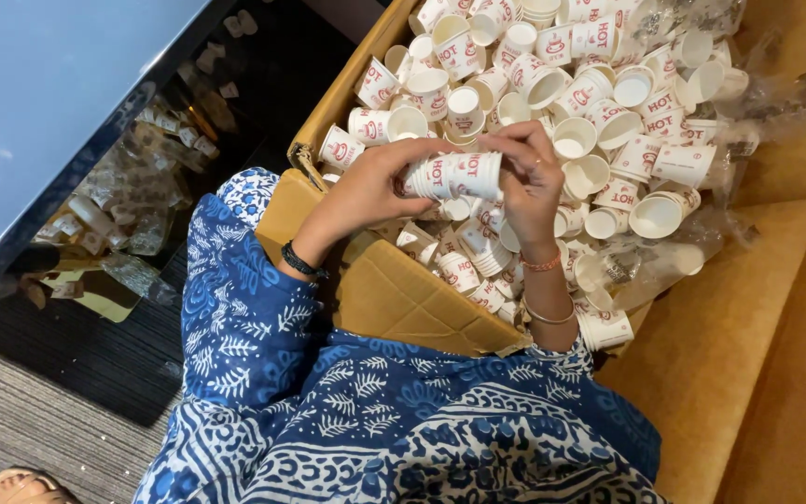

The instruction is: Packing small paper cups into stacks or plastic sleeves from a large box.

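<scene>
Both my hands hold a short stack of small white paper cups (454, 175) with red print, lying sideways above an open cardboard box (394, 289). My left hand (366, 191) grips the stack's left end, and a black band sits on that wrist. My right hand (529, 182) pinches the right end from above, with thin bangles on its wrist. Below the hands the box is heaped with several loose cups (599, 103) of the same kind, some nested, some on their sides.
Clear plastic wrap (664, 257) lies crumpled along the box's right side on a mustard-yellow cushion (748, 355). A dark glass table (39, 103) stands at left, with small packets under it on the dark carpet. My blue patterned sleeves fill the bottom.
</scene>
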